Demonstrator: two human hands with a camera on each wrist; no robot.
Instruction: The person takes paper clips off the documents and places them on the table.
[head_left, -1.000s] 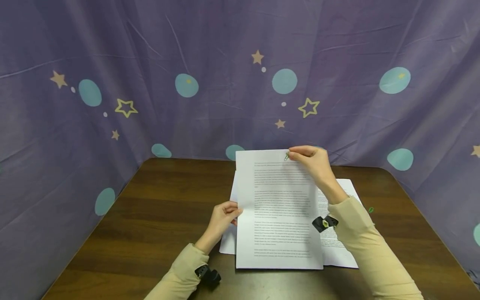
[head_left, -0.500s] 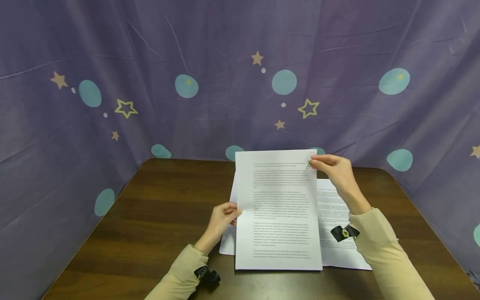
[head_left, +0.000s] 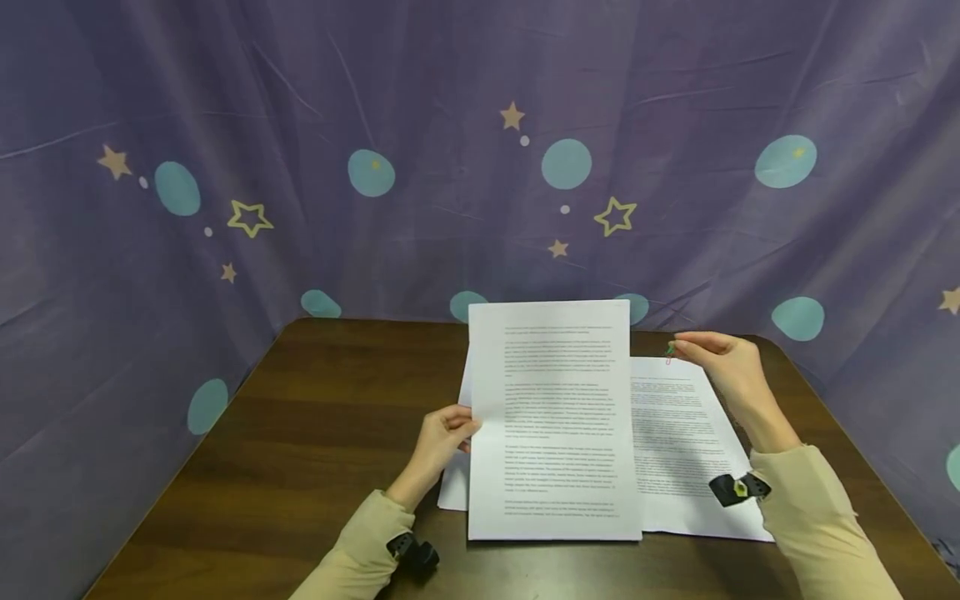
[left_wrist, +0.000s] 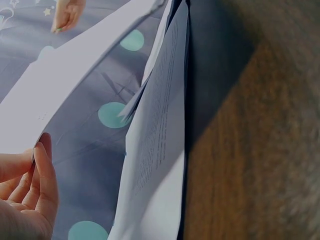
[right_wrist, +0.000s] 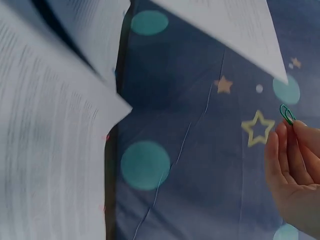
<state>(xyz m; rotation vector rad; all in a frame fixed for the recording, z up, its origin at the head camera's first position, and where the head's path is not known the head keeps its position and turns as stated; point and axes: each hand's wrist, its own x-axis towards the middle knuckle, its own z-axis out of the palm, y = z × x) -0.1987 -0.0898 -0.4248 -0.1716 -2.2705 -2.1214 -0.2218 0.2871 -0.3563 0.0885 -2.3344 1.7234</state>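
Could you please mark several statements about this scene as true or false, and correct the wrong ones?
1. The right hand pinches a green paper clip. True.
2. The left hand holds the raised paper at its left edge. True.
3. The green paper clip is fastened to the raised paper. False: it is apart from the paper, in the right hand.
4. Other printed sheets lie on the brown table, partly hidden behind the raised paper in the head view. True.
5. The curtain is plain white. False: the curtain is purple and patterned.
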